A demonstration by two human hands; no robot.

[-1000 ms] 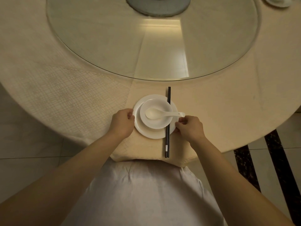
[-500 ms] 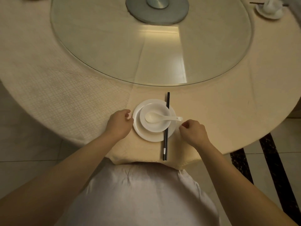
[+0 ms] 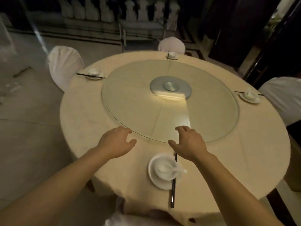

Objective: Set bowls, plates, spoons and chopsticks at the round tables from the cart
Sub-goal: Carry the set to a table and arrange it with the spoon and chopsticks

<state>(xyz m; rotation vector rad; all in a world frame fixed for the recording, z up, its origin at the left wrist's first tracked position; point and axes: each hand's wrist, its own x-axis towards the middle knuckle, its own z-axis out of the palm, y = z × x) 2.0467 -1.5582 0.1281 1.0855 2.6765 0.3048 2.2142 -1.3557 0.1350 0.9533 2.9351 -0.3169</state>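
Lifted off the plate (image 3: 150, 175) at six o'clock on the table (image 3: 91, 128), left hand (image 3: 117, 142) and right hand (image 3: 189, 144) hover empty, fingers loosely curled, though the right forearm passing above could knock the chopsticks (image 3: 173, 191) askew.

**Cloth, glass and glazed white ware**

The tablecloth (image 3: 97, 121) is matt cream woven cloth with a slightly rough weave, and it hangs in soft folds over the tabletop's edge. In the middle of the tabletop, the turntable (image 3: 138, 98) is clear glass, smooth and glossy, with a bright strip of reflected light. Its hub (image 3: 170, 86) looks like brushed metal with a dull grey sheen. At the near edge, the plate (image 3: 152, 175), bowl (image 3: 169, 176) and spoon (image 3: 162, 168) look like smooth white glazed ceramic, though all three are blurred. The chopsticks (image 3: 173, 193) are dark and smooth with a slight gloss; their material cannot be told. The chair cover (image 3: 64, 66) is matt white cloth, creased. The floor (image 3: 24, 128) is pale, smooth tile with a low sheen
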